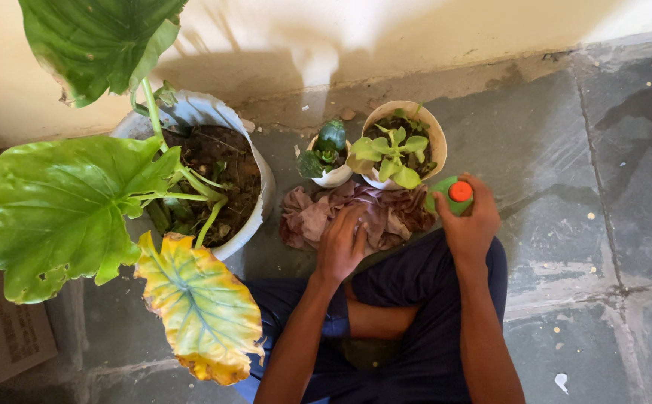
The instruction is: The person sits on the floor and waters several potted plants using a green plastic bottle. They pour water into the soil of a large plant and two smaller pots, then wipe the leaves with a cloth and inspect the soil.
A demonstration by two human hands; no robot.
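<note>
Hands apart — left hand [341,243] flat on crumpled cloth [386,213], right hand [470,224] clamped round green bottle [453,196].

The crumpled brownish cloth [356,213] lies on the grey stone-slab floor [565,172], just before the person's crossed legs. The left hand [341,243] rests on its near edge; to its right, the right hand [470,224] grips a green spray bottle with an orange cap [455,194]. Behind the cloth, near the wall, a small white pot with a dark succulent [326,153] touches a rounded cream pot with a pale leafy plant [404,146] to its right. Left of the cloth stands the large white pot of broad-leaved plants [206,172]
</note>
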